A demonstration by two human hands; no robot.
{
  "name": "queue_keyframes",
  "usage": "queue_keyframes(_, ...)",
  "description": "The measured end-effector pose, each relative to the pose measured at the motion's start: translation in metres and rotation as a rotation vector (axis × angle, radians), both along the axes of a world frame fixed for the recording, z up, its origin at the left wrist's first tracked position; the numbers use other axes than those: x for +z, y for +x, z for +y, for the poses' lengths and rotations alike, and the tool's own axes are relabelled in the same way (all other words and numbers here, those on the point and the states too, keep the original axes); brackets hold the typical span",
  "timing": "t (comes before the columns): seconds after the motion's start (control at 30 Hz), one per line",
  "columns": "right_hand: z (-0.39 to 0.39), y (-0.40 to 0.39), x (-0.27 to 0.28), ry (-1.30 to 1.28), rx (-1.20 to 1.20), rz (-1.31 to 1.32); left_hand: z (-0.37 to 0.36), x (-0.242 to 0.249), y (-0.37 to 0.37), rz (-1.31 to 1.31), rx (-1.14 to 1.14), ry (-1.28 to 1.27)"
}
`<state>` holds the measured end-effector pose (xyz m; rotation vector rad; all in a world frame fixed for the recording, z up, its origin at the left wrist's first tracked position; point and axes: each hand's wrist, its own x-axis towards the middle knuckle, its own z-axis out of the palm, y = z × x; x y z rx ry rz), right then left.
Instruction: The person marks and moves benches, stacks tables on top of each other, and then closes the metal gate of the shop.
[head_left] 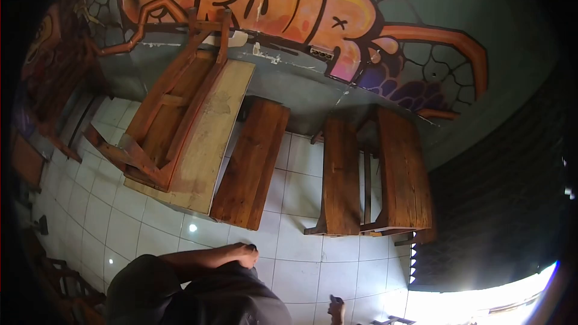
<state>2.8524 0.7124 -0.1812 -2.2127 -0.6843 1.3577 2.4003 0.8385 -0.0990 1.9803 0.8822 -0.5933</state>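
Observation:
My left hand (247, 256) is closed in front of my dark clothing, over the white tiled floor, with a small dark thing at its fingers that I cannot make out. Lower and to the right, near the bottom edge, my right hand (338, 309) is also closed, with a small dark thing at its top, too small to name. Both hands are apart from the furniture. Nearest to my left hand is a brown wooden bench (253, 165); a second bench (342, 174) stands farther right.
An upturned wooden piece (139, 159) lies on a pale-topped table (208, 129) at left. Another wooden bench or table (402, 171) stands at right. Behind is a painted wall (289, 9). A dark shutter (494, 204) is at right, with bright light below it.

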Motion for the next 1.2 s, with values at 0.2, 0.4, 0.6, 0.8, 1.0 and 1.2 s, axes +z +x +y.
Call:
queue_keyframes(0.2, 0.047, -0.027, -0.017, -0.181, 0.319, -0.012, 0.102, -0.014, 0.027, -0.050, -0.267, 0.295)
queue_keyframes(0.4, 0.090, 0.025, -0.028, -0.326, 0.453, -0.055, 0.185, 0.031, 0.037, -0.137, 0.384, 0.058)
queue_keyframes(0.6, 0.214, 0.115, -0.028, -0.373, 0.625, -0.144, 0.188, -0.095, 0.020, -0.206, 0.554, 0.030)
queue_keyframes(0.8, 0.460, 0.123, -0.025, -0.563, 0.685, 0.322, 0.092, -0.170, 0.001, 0.342, 0.962, -0.124)
queue_keyframes(1.0, 0.642, 0.004, -0.032, -0.066, 1.056, -0.148, 0.031, -0.133, 0.023, 0.364, 1.351, -0.311)
queue_keyframes(1.2, 0.704, -0.185, -0.028, 0.068, 1.432, -0.002, 0.022, -0.157, 0.047, 0.281, 1.640, -0.541)
